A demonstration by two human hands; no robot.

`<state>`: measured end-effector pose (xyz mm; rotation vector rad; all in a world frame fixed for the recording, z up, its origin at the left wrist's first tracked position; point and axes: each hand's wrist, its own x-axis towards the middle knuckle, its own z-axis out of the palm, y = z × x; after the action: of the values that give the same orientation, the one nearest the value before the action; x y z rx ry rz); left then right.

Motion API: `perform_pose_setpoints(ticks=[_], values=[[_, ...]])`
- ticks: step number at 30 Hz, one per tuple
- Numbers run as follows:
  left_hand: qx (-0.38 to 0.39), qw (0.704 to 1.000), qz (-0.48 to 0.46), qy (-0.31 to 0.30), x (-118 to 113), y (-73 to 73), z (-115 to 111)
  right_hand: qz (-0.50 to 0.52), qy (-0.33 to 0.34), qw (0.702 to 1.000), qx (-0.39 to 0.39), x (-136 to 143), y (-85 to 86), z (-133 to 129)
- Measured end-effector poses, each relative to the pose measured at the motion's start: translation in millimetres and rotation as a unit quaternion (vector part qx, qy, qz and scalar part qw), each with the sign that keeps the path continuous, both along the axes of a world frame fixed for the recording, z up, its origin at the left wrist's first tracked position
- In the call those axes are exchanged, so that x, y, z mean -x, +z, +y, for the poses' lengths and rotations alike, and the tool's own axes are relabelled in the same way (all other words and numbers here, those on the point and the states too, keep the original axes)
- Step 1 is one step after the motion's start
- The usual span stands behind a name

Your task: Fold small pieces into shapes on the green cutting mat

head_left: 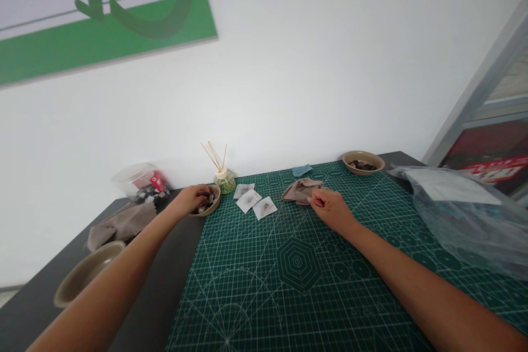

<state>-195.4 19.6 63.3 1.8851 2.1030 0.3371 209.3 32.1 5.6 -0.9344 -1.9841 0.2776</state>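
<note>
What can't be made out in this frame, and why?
All in the head view:
Left hand: any grip on the pieces in the bowl; its fingers hide it.
Right hand: whether it pinches the cloth; curled fingers hide that.
Tub: exact contents, blurred.
Cards: their print, too small.
Bag: contents, behind cloudy plastic.
Sign: the rest, cut off by the top and left edges.
</note>
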Motion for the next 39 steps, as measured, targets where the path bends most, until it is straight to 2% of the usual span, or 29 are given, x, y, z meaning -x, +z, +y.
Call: perform_pose_setpoints(ticks=[6, 13, 20, 25, 30, 34, 39], values=[[0.018, 0.996, -0.085, 0.033, 4, 3.7, -1, 0.004, -0.002, 1.000, 0.001, 0, 0.4, 0], [-0.003, 0.985, -0.158, 0.072, 2, 4.7, 0, 0.003, -0.003, 1.000, 0.003, 0, 1.6, -1], [-0.023, 0.948, -0.295, 0.114, -7, 13.2, -3, 0.001, -0.006, 1.000, 0.005, 0, 3.2, -1], [-0.009, 0.888, -0.445, 0.111, -30, 22.5, -11, 0.001, -0.003, 1.000, 0.009, 2, 4.3, -2], [0.036, 0.795, -0.602, 0.070, -80, 21.8, -19, 0.006, 0.000, 1.000, 0.013, 4, 5.9, -6], [0.082, 0.724, -0.685, 0.027, -132, 10.1, -24, 0.035, 0.002, 0.999, 0.035, 7, 12.4, -15], [0.139, 0.657, -0.741, -0.010, -190, -11.9, -23, 0.099, 0.092, 0.987, 0.091, 12, 17.1, -23]])
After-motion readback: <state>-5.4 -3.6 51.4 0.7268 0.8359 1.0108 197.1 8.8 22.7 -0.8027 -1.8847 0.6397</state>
